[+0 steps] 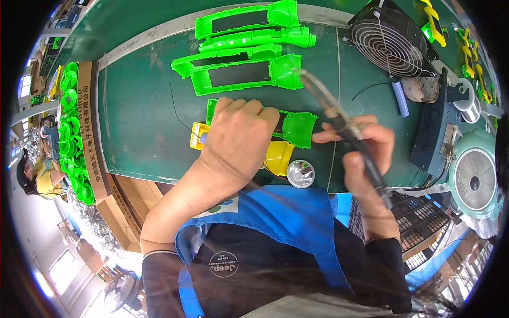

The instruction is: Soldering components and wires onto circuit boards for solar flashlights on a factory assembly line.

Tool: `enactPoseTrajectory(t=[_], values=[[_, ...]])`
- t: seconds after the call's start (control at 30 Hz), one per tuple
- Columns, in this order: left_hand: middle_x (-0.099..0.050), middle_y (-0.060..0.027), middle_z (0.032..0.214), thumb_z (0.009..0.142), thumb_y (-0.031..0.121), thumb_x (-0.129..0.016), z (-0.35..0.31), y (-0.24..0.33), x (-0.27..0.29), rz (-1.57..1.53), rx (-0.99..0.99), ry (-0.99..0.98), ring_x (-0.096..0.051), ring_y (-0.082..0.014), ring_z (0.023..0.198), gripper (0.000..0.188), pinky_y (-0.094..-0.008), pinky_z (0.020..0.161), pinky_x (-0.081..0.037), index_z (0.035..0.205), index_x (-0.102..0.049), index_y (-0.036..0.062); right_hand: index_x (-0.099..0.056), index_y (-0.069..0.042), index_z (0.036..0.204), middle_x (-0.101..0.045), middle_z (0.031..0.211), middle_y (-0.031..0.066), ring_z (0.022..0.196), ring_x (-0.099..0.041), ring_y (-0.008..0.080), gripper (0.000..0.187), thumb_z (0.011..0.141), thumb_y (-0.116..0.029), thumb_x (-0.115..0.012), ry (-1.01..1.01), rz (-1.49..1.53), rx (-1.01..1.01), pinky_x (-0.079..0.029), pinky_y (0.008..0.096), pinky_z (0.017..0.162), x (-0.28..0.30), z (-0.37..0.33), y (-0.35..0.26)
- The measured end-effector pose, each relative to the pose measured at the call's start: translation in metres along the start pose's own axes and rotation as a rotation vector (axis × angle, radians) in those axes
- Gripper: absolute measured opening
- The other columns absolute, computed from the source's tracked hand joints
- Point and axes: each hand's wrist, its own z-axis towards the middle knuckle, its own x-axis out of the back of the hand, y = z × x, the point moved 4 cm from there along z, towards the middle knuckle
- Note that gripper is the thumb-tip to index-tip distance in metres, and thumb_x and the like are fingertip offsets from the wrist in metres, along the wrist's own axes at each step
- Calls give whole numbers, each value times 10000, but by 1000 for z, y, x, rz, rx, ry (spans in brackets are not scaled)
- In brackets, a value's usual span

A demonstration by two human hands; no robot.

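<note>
My left hand (238, 132) is closed over a green plastic flashlight shell (299, 130) near the bench's front edge, its fingers curled across the shell's far side. Below and partly under that hand lies a yellow plastic shell (278, 158), with a round silver reflector (300, 174) at its near right end. Between the fingers of my right hand (371, 151) is a soldering iron (347, 130), its tip pointing up and left, away from me. The right index finger reaches toward the green shell's wide end; whether they touch I cannot tell. What lies under my left palm is hidden.
Several green shells (286, 71) lie in a row farther back on the green bench. At the right are a black fan (389, 42), a purple cylindrical cell (400, 99), a solder spool (467, 103) and a pale green fan (474, 177). Green parts (69, 132) fill a carton at left.
</note>
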Motion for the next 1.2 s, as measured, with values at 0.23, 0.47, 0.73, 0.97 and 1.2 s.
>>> enactPoseTrajectory(t=[0.23, 0.47, 0.73, 0.97, 1.2], values=[[-604, -82, 778, 731, 70, -624, -3, 1, -2, 22, 10, 12, -621, -252, 801, 64, -364, 768, -445, 794, -613, 78, -544, -3, 1050, -649, 935, 176, 848, -647, 305, 404, 816, -224, -787, -175, -241, 198, -528, 422, 821, 11, -9, 9], [-587, -70, 777, 759, 66, -640, -8, 1, -4, 28, 17, 57, -603, -249, 807, 51, -369, 771, -436, 797, -610, 82, -458, -13, 1035, -627, 850, 123, 773, -604, 154, 470, 888, -396, -688, 140, -59, -250, -492, 285, 732, 33, -20, 11], [-641, -40, 882, 753, 79, -692, -24, 1, 27, -9, -41, 225, -606, -241, 835, 98, -381, 764, -444, 835, -642, 98, -476, -4, 1025, -594, 897, 116, 761, -608, 172, 436, 880, -353, -694, 193, 32, -182, -489, 297, 737, 31, -18, 16], [-693, -117, 916, 917, 121, -604, -78, -83, 52, -64, 484, 311, -639, -264, 813, 178, -385, 750, -470, 1047, -705, 54, -476, -3, 1051, -560, 947, 102, 797, -583, 170, 378, 900, -292, -667, 178, 66, -173, -471, 290, 748, 31, -18, 15], [-676, -32, 849, 730, 32, -741, -68, -35, 43, -362, -73, 208, -575, -237, 818, 233, -346, 748, -426, 953, -723, 98, -495, -14, 1065, -578, 937, 96, 816, -577, 162, 335, 907, -259, -661, 69, 182, -309, -471, 311, 771, 26, -19, 5]])
